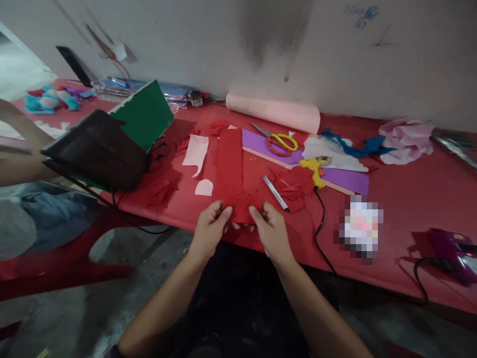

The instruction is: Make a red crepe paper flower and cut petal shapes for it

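Observation:
A long red felt strip (231,164) lies across the red-covered table (410,199), its near end folded over at the table's front edge. My left hand (210,231) pinches the left side of that folded end. My right hand (270,228) pinches the right side. Both hands have fingers closed on the fabric, thumbs on top. A white marker pen (275,192) lies just right of the strip, beside a heap of red scraps (294,184).
A yellow glue gun (316,166) with a black cord rests on purple foam sheets (346,180). Yellow-handled scissors (279,140), a pink roll (274,110), pink cut-outs (196,153), a green board (143,114), a dark bag (99,149) and a purple tool (452,251) also sit here. Another person's arm (17,149) shows at left.

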### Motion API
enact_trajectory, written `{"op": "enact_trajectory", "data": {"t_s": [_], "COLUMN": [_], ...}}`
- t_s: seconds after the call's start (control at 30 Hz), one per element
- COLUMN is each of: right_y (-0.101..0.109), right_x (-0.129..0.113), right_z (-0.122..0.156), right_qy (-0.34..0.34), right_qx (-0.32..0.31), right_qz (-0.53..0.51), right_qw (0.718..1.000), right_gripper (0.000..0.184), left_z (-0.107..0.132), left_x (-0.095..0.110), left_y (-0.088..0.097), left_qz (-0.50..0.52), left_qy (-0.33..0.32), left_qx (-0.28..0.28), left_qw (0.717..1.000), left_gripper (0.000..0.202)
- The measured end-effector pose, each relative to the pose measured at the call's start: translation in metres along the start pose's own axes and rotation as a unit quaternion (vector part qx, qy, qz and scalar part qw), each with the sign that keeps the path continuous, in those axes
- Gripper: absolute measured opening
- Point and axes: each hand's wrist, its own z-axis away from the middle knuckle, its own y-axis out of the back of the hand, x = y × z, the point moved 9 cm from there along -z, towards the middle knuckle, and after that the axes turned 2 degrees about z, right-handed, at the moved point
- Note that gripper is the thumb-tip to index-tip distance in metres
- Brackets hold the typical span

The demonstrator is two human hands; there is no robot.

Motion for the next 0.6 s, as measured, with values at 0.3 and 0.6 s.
{"op": "enact_trajectory", "data": {"t_s": [0.3,0.6], "right_y": [0.045,-0.021], "right_x": [-0.016,0.007], "right_z": [-0.017,-0.032], "right_qy": [0.017,0.023], "right_qx": [0.137,0.010], "right_qz": [-0.017,0.102], "right_qw": [0.990,0.995], "right_gripper": [0.024,0.022], "left_z": [0.000,-0.005], "left_x": [0.010,0.038], "left_y": [0.052,0.064], "left_qz": [-0.094,-0.417], "left_qy": [-0.065,-0.201], "left_qx": [0.140,0.127], "left_qw": [0.984,0.878], "left_gripper": [0.020,0.025]}}
